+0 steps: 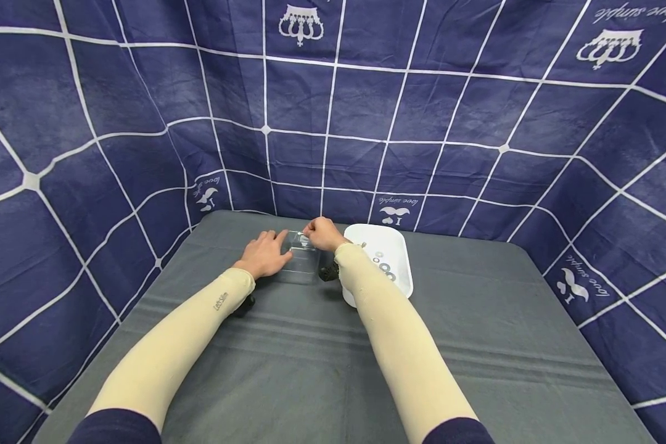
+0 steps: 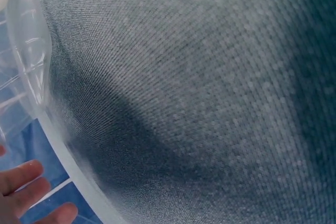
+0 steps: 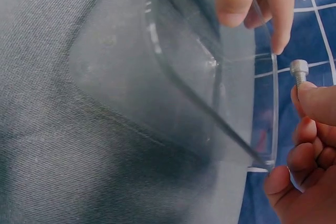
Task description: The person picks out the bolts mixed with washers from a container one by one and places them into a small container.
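In my right hand (image 1: 324, 234) I pinch a silver bolt (image 3: 299, 67) between thumb and index finger. Its round head points up, and the fingers cover the lower shank. The bolt is beside the rim of a clear plastic box (image 1: 296, 268), and its other fingers are curled close to a corner of that rim. My left hand (image 1: 264, 253) lies at the box's left side with thumb and fingers spread. In the right wrist view, left-hand fingers (image 3: 233, 3) reach over the rim; whether they press on it I cannot tell.
Right of the box, partly behind my right forearm, stands a white tray (image 1: 377, 237) with several grey washers (image 1: 385, 267) and other small parts. Grey cloth (image 1: 288, 357) covers the table. A blue curtain (image 1: 366, 105) with white lines hangs behind and at both sides.
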The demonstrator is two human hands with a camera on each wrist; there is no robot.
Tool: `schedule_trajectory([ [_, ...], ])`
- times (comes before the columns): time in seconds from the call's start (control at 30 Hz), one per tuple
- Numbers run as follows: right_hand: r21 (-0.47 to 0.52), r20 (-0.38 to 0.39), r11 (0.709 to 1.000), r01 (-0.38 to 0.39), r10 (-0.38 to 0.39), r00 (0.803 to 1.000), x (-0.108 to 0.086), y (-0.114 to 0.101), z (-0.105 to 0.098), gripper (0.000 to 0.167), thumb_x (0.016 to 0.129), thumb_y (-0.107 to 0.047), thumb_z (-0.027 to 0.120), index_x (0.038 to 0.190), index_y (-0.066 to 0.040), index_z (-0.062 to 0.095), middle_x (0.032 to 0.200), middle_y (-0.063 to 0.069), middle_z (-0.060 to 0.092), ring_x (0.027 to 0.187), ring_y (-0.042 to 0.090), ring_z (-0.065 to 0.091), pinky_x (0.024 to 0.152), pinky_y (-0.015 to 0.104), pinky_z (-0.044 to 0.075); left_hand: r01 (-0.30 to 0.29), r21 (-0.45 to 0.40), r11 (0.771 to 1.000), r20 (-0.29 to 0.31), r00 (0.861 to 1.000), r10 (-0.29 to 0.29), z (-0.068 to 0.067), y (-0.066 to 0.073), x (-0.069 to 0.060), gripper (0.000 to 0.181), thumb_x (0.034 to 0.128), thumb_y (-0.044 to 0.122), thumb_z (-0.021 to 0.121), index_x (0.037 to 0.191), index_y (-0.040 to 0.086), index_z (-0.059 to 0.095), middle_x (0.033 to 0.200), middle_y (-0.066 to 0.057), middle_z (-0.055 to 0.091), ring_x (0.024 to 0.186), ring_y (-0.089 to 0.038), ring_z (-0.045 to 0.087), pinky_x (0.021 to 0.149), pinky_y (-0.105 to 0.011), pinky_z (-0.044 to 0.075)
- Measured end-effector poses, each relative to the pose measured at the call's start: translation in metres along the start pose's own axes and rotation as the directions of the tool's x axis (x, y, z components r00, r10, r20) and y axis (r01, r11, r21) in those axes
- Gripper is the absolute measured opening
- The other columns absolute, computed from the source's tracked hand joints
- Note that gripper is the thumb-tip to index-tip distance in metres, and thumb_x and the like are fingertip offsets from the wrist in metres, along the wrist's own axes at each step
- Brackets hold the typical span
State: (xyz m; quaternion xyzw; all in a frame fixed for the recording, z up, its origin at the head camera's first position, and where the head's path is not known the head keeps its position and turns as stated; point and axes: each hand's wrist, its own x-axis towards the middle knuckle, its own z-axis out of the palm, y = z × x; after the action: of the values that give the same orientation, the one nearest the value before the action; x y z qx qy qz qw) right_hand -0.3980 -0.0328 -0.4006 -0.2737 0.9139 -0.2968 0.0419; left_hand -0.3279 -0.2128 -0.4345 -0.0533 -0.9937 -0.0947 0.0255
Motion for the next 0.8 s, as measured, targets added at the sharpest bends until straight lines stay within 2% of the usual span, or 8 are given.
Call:
schedule_trajectory([
  [0.13, -0.025, -0.001, 1.000, -0.014, 0.014, 1.000, -0.0006, 0.0038, 0.0030, 0.024, 0.099, -0.013, 0.057, 0.106, -0.001, 0.077, 0.109, 0.008, 0.075, 0.097, 0.019, 0.066, 0.090, 0.030, 0.053, 0.003, 0.004, 1.000, -0.003, 1.000, -0.003, 0.0011, 0.0013, 0.0006, 0.069, 0.0987, 0.045, 0.053, 0.157, 0.012, 0.035, 0.146, -0.021, 0.047, 0.137, -0.038, 0.042, 0.105, -0.061, 0.040],
  [0.27, -0.045, -0.010, 0.999, -0.021, 0.020, 1.000, -0.0014, 0.0062, 0.0049, 0.023, 0.098, -0.012, 0.058, 0.104, -0.002, 0.077, 0.104, 0.007, 0.075, 0.090, 0.017, 0.064, 0.086, 0.028, 0.052, -0.001, -0.001, 1.000, 0.000, 1.000, 0.001, 0.0025, 0.0029, 0.0012, 0.069, 0.0990, 0.044, 0.052, 0.157, 0.011, 0.035, 0.147, -0.021, 0.046, 0.138, -0.039, 0.041, 0.106, -0.061, 0.040],
  [0.47, -0.029, -0.024, 1.000, -0.010, 0.009, 1.000, -0.0034, 0.0029, 0.0032, 0.021, 0.096, -0.010, 0.060, 0.101, 0.000, 0.078, 0.100, 0.009, 0.075, 0.085, 0.017, 0.063, 0.083, 0.029, 0.052, 0.003, 0.008, 1.000, -0.002, 1.000, -0.003, 0.0044, 0.0045, 0.0024, 0.069, 0.0991, 0.044, 0.052, 0.157, 0.012, 0.033, 0.146, -0.021, 0.047, 0.138, -0.038, 0.041, 0.107, -0.061, 0.039],
  [0.8, -0.013, 0.007, 1.000, -0.011, 0.011, 1.000, -0.0023, 0.0053, 0.0019, 0.017, 0.096, -0.017, 0.065, 0.100, -0.005, 0.077, 0.098, 0.007, 0.075, 0.084, 0.016, 0.064, 0.080, 0.029, 0.052, 0.007, 0.012, 1.000, -0.014, 1.000, -0.007, 0.0048, 0.0018, 0.0013, 0.070, 0.0980, 0.043, 0.055, 0.157, 0.012, 0.033, 0.146, -0.021, 0.048, 0.138, -0.038, 0.042, 0.106, -0.061, 0.039],
])
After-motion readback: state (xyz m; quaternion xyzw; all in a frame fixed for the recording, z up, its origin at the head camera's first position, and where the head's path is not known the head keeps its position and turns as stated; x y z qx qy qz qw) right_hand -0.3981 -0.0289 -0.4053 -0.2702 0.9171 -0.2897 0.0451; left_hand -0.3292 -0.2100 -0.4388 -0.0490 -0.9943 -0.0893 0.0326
